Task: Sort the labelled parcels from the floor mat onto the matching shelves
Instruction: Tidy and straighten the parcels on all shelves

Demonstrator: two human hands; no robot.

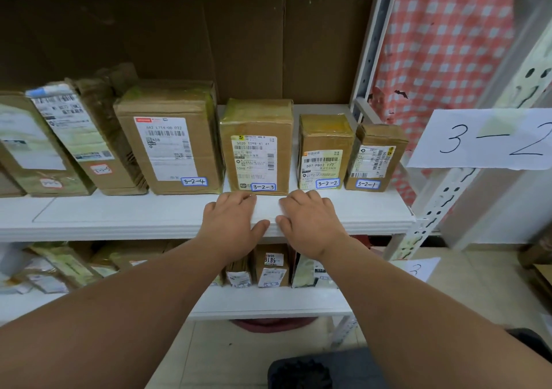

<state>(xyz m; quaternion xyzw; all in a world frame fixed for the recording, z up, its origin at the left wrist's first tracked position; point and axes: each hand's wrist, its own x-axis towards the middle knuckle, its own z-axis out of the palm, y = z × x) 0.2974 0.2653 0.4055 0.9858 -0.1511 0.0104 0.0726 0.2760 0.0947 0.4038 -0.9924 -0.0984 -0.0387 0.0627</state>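
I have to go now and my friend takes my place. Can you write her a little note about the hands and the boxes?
Left hand and right hand: both empty, lying flat on the front edge of the white shelf signed 3-2.
Standing there in a row: parcel 3-2-4, parcel 3-2-3, parcel 3-2-2, parcel 3-2-1, with more parcels further left.
Left to do: the floor mat is out of view, so check it for remaining parcels.

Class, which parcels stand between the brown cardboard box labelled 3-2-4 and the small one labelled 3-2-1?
In the head view, two brown cardboard boxes: 3-2-3 and 3-2-2, between 3-2-4 and 3-2-1.
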